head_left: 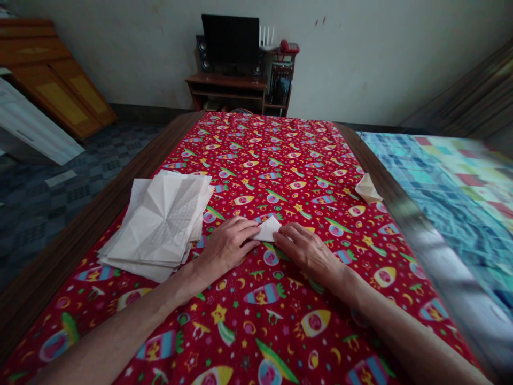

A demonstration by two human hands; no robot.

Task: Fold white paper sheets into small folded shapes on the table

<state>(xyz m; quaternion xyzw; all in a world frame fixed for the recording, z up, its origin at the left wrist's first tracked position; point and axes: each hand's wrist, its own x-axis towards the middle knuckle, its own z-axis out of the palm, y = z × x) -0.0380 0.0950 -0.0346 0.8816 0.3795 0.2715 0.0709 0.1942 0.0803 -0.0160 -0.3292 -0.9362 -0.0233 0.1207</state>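
A small piece of folded white paper (269, 230) lies on the red patterned cloth (264, 297), its peak pointing away from me. My left hand (232, 238) is closed on the paper's left end, with the thumb along the near side. At the right end, my right hand (304, 245) has its fingers bent over the paper and pressed to it. The fingers hide both ends of the paper. Left of my left hand sits a stack of creased paper sheets (160, 214), the top one showing faint printing and fold lines radiating from its middle.
Near the right table edge stands a folded paper piece (367, 190). The brown wooden table rim (132, 160) borders the cloth. A bed with a checked cover (433, 187) adjoins on the right. Beyond are a desk (228, 80) with a monitor (230, 44) and a red telephone (289, 47).
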